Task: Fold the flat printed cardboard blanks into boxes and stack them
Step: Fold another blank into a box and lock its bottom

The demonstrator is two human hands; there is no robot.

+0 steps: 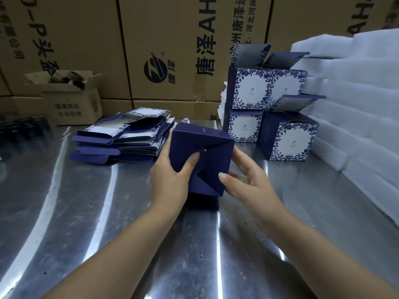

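while closing the bottom flaps of the box (203,147) just over the steel table (86,212), gripping it in the left hand (170,178), steadying its side with the loosely spread right hand (246,180), counting several finished boxes (287,134) stacked back-right and a thick pile of flat blanks (121,137) yet to fold.

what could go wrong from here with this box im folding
The bottom flaps of the box show a gap at the centre, so they may spring open once the left hand lifts its thumb. The right hand touches it only loosely, so it could twist. The stacked boxes have raised lids; setting this one there might knock them.
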